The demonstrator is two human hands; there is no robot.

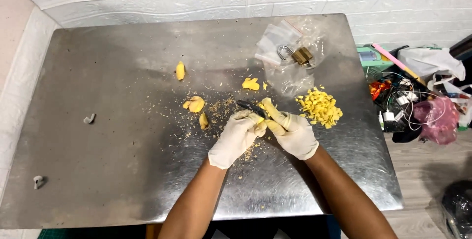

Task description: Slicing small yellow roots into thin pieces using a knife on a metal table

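Both my hands wear pale latex gloves and meet over the middle of a steel table [98,170]. My left hand [237,137] pinches a small yellow piece [259,120] at its fingertips. My right hand [293,131] grips a dark cutting tool [247,106] whose black tip sticks out to the left over the yellow piece. A heap of small yellow cut bits [319,107] lies just right of my right hand. Larger yellow chunks [195,104] lie to the left, another chunk [250,84] lies behind the hands, and fine crumbs are scattered around.
A brass padlock [299,55] rests on clear plastic bags [282,47] at the back right of the table. Two small pale bits [89,118] lie on the left side. Off the right edge, a cluttered pile of cables, bags and a pink bag [435,118] sits on the floor.
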